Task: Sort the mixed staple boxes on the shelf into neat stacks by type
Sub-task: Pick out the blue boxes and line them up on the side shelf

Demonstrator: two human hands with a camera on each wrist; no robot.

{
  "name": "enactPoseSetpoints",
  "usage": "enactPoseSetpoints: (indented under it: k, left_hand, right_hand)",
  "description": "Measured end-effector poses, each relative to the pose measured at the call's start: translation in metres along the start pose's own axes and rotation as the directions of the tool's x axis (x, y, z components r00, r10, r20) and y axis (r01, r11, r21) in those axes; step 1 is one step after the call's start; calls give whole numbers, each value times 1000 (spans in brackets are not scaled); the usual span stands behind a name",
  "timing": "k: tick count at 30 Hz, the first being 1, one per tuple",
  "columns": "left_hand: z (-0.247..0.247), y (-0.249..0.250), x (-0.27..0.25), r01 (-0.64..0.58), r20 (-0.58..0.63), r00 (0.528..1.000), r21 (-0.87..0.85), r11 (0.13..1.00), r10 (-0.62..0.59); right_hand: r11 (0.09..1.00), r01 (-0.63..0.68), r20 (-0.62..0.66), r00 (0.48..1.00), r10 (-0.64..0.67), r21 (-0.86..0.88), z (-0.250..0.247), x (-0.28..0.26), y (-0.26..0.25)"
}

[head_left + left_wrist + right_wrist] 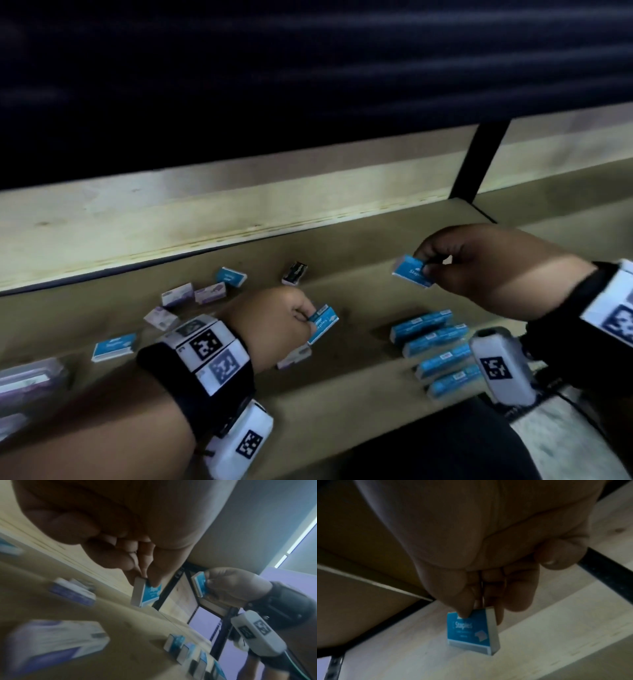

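My left hand pinches a blue staple box by one end, held above the middle of the shelf; the same blue staple box hangs from thumb and fingers in the left wrist view. Further right and higher, my right hand pinches a second blue staple box, which appears as a blue box marked "Staples" in the right wrist view. Several blue boxes lie in a row near the front right. Purple-and-white boxes lie scattered at the left.
A dark box lies near the back of the shelf. More blue boxes lie loose at the left. A purple stack sits at the far left edge. A black upright stands behind on the right.
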State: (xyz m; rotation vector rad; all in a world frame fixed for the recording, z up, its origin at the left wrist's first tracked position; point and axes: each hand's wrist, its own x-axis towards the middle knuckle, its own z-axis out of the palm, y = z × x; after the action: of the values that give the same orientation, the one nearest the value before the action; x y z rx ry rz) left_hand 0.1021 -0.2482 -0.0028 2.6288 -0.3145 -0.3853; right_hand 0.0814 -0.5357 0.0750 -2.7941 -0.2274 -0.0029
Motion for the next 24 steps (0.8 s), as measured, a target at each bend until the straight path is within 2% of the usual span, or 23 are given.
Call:
enactPoseSetpoints:
  k: [6, 11, 19, 24]
  left_hand:
    - [12, 35, 33, -71, 82, 995, 89, 994, 63]
    - [22, 66, 65, -125, 141, 985, 167, 978, 102]
    - [38, 100, 94, -209, 253, 958, 281, 937, 138]
    - [46, 107, 101, -225, 296, 946, 299, 927, 135]
  right_hand:
    - [985, 4, 149, 989, 22, -171, 6, 15, 33]
    - [957, 81, 330, 944, 15, -277, 20, 41, 62]
    - [909, 214, 490, 872, -12, -359, 47, 70, 81]
    - [893, 273, 539, 841, -41, -358, 55, 75, 79]
